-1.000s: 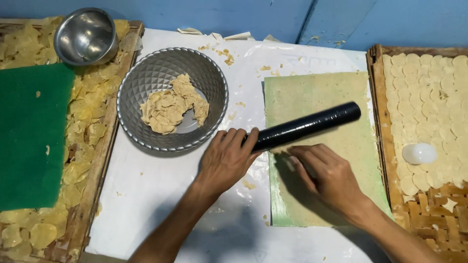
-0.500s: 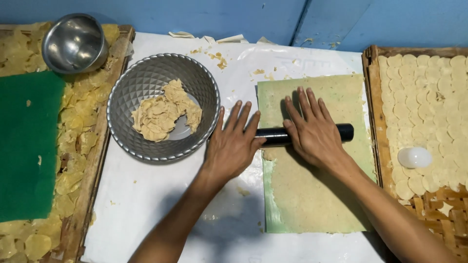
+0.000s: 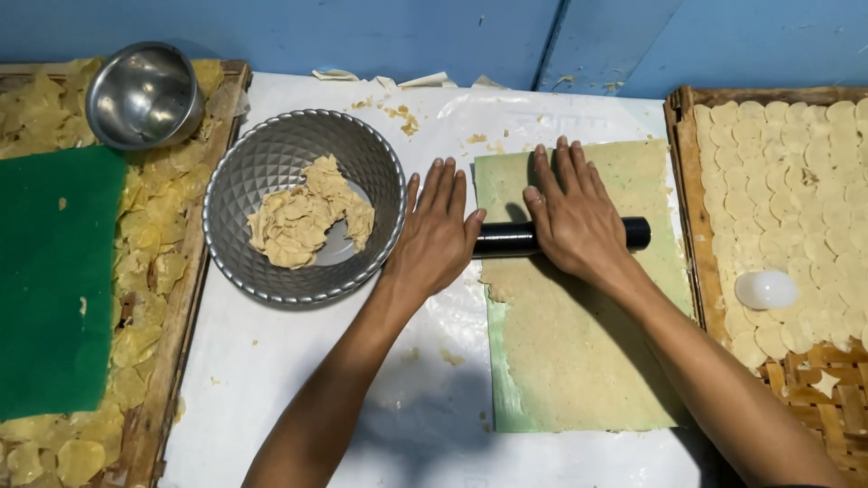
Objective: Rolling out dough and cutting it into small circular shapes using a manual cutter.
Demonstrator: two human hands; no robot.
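A black rolling pin [image 3: 506, 239] is laid crosswise on a thin sheet of dough [image 3: 579, 361], long axis running left-right across the sheet, approx. in its upper half. Both hands are pressed flat on top of it, palms down, fingers stretched out and spread, nothing gripped or wrapped. The left hand [image 3: 438, 237] is set on the pin's left end, right at the sheet's left edge; the right hand [image 3: 574, 220] is planted nearer the middle-right, w/ a short bit of pin seen sticking out past it on the right. So the pin is under both palms, fingers pointed away from the body, i.e. square to the pin's axis. Neither hand is clearly nearer, both are on it.

The sheet is spread on a white-covered surface [image 3: 298, 380]. Just left of the left hand a patterned metal bowl [image 3: 271, 163] w/ lumps of dough is seen. Further left, a wooden tray [image 3: 167, 361] w/ yellowish chips, a green board [image 3: 54, 280] and 1 small steel bowl [image 3: 145, 93]. On the right, another tray [image 3: 680, 172] is filled w/ round cut discs, plus a white egg-like thing [image 3: 766, 290].
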